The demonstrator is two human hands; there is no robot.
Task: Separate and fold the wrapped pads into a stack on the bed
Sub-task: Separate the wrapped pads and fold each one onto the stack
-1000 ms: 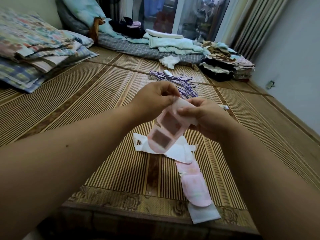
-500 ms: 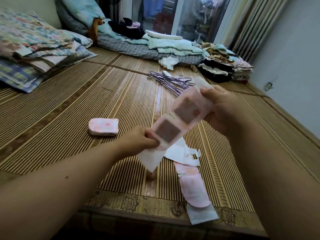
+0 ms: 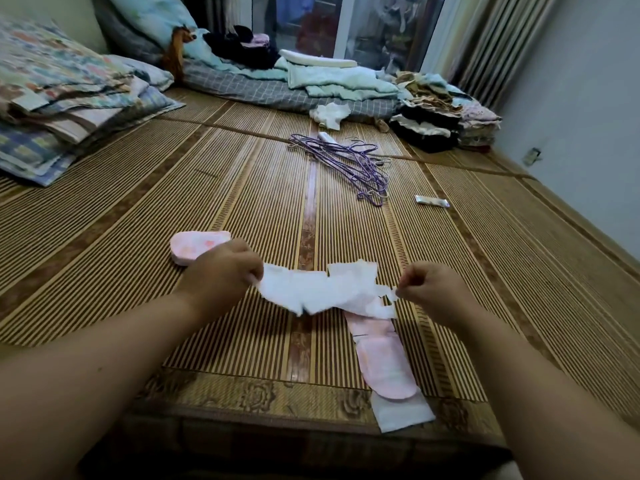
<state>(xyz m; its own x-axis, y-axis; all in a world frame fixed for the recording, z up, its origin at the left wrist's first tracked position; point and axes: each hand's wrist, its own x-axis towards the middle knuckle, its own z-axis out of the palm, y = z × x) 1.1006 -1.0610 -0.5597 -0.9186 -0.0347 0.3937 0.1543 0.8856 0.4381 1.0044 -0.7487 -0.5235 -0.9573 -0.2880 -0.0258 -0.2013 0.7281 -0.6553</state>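
Where hands point(image 3: 221, 271) point(image 3: 434, 292) pinch white wrapper point(image 3: 322, 289), ends hidden

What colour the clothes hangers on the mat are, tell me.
Purple. The clothes hangers show best in the head view, the only one.

White torn paper sheet point(image 3: 311, 289) is hanging btwn L hand point(image 3: 221, 271) & R hand point(image 3: 433, 289), over striped bamboo mat point(image 3: 121, 220); folded pink pad point(image 3: 197, 244) lying just behind L hand, purple wire hangers point(image 3: 346, 161) lying further back.
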